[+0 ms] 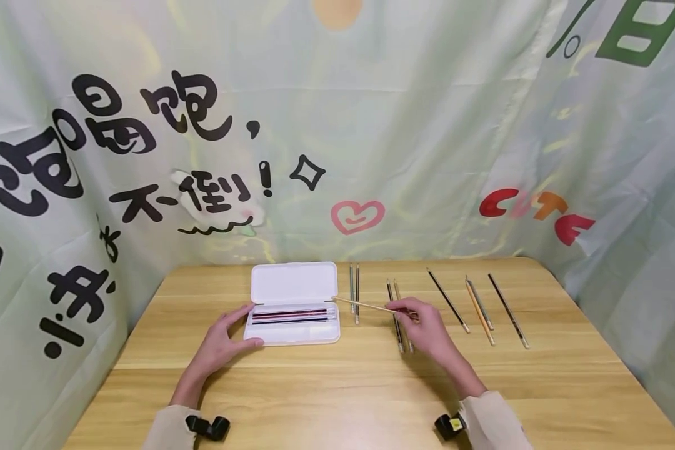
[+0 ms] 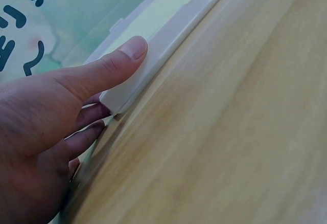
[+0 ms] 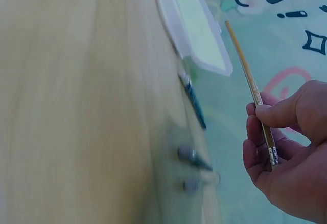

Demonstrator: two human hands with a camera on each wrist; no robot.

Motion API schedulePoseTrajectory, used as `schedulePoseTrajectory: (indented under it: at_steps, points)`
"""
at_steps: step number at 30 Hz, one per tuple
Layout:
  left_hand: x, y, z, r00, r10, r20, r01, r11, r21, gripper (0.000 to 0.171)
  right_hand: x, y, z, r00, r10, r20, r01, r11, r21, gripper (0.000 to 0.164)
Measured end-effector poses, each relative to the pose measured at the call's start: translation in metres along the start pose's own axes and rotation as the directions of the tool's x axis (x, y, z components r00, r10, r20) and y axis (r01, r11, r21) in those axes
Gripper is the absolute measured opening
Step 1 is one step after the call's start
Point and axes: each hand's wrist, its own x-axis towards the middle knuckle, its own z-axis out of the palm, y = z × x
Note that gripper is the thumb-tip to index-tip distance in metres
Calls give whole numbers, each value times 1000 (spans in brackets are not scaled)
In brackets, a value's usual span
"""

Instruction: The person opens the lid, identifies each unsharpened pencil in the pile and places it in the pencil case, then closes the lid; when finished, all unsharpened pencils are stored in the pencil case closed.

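An open white pencil case (image 1: 292, 337) lies on the table, with several dark red and dark blue pencils (image 1: 289, 315) in its near half. My left hand (image 1: 222, 340) holds the case at its left end, the thumb along the front edge and the fingers by the left side. In the left wrist view, the thumb presses on the case's white wall (image 2: 153, 55). My right hand (image 1: 424, 328) pinches a yellowish pencil (image 3: 248, 73) near its back end. That pencil is raised above the table and points left, its tip overlapping the case's right edge in the head view.
To the right of the case lie a pair of pencils (image 1: 357, 294), another pair (image 1: 396, 322) below my right hand, a dark pencil (image 1: 449, 301), an orange pencil (image 1: 480, 312) beside a grey one (image 1: 480, 303), and a black pencil (image 1: 509, 312). A printed curtain (image 1: 416, 156) surrounds the wooden table (image 1: 326, 394).
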Motion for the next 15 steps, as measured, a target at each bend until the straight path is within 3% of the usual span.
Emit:
schedulePoseTrajectory:
  at_steps: [7, 15]
  points:
    - [2, -1, 0, 1000, 16, 2, -16, 1000, -2, 87, 20, -23, 35, 999, 40, -24, -39, 997, 63, 24]
    - [0, 0, 0, 1000, 16, 4, -16, 1000, 8, 88, 43, -36, 78, 1000, 8, 3, -8, 998, 64, 15]
